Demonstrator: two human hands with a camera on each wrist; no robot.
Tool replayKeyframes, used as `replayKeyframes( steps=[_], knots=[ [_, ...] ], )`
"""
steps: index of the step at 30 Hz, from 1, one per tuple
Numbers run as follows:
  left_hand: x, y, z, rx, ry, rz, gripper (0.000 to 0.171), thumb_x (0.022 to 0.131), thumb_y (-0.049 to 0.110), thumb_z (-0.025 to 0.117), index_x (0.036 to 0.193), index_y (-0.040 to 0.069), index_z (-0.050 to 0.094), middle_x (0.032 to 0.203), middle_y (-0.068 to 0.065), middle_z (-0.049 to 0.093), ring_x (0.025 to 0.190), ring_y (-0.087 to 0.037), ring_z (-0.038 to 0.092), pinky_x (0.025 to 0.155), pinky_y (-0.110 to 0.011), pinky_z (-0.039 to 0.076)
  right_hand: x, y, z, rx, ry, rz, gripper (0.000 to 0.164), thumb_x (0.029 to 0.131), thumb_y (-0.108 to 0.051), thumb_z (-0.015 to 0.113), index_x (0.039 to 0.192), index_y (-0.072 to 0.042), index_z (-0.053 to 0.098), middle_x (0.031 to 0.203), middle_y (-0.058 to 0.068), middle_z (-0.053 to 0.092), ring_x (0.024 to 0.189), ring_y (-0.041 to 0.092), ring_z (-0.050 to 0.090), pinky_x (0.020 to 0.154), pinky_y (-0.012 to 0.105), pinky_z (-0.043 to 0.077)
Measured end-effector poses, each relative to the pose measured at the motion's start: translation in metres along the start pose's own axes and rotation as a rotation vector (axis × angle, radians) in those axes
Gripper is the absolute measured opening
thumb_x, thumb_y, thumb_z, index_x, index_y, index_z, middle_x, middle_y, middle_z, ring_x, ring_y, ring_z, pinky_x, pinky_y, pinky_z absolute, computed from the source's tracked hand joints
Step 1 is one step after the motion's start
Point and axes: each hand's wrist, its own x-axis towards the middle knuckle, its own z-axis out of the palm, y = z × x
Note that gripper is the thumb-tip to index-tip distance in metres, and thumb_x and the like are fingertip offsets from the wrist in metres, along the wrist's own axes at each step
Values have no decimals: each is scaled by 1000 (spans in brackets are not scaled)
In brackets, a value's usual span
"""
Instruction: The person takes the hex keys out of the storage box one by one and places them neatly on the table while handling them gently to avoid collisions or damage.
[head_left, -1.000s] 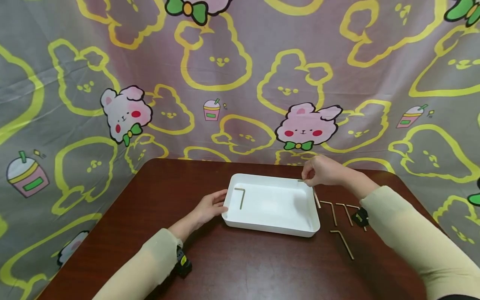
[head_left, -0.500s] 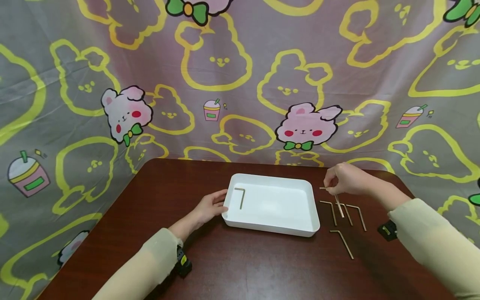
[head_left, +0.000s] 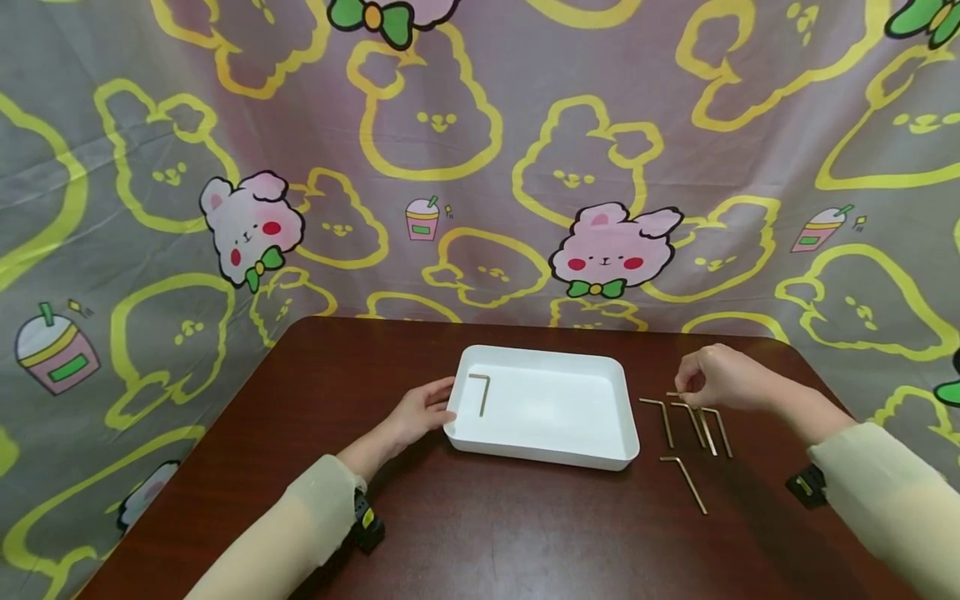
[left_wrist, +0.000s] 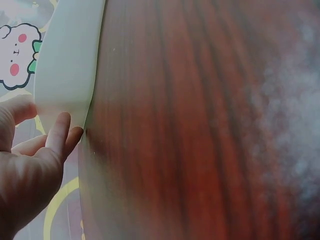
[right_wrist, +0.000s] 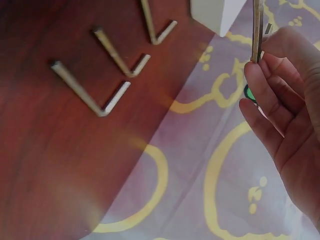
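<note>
A white rectangular tray (head_left: 543, 454) stands on the dark wooden table. One L-shaped hex key (head_left: 486, 396) lies in its left part. My left hand (head_left: 412, 415) rests against the tray's left end, its extended fingers touching the wall and corner; in the left wrist view, fingertips (left_wrist: 62, 122) meet the tray's corner. To the right of the tray, my right hand (head_left: 720, 377) pinches a hex key (right_wrist: 257, 30) by its bend between thumb and fingers, its long arm pointing down. It is held above other hex keys (head_left: 667, 425) on the table.
Several hex keys lie right of the tray, roughly side by side, with one hex key (head_left: 686, 483) nearer the front. A patterned cloth (head_left: 480, 150) hangs behind and beside the table (head_left: 495, 533).
My right hand has moved from the tray's far right corner to the right and slightly nearer, carrying the hex key over the others. The left hand and tray have stayed put.
</note>
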Motion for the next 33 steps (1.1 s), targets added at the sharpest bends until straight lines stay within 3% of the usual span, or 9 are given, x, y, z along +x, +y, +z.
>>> replayKeyframes(
  steps=[9,17,23,33],
  knots=[
    [0,0,1,-10,-5,10,61,91,-12,56,146,-10,31,143,-33,39,127,-43,45,94,-40,49,-25,9,17,79,-22,22,24,71,3,73,69,-20,65,70,-15,55,62,-1,48,53,22,43],
    [-1,1,1,15,2,-9,61,92,-10,58,147,-8,32,144,-31,39,128,-41,46,94,-41,49,-48,17,37,82,-40,34,25,70,3,74,68,-19,64,71,-19,50,60,-2,45,51,21,40],
    [0,1,1,15,6,-9,61,91,-10,58,146,-9,32,143,-32,39,127,-42,46,94,-41,49,-54,18,52,83,-46,-24,26,69,2,77,67,-21,64,71,-20,51,60,-4,44,49,20,39],
    [1,0,2,12,16,-16,61,91,-10,59,146,-8,33,143,-31,41,126,-41,47,93,-40,50,-58,20,64,61,-41,-23,26,70,0,78,67,-22,63,70,-20,48,59,-5,41,49,19,37]
  ],
)
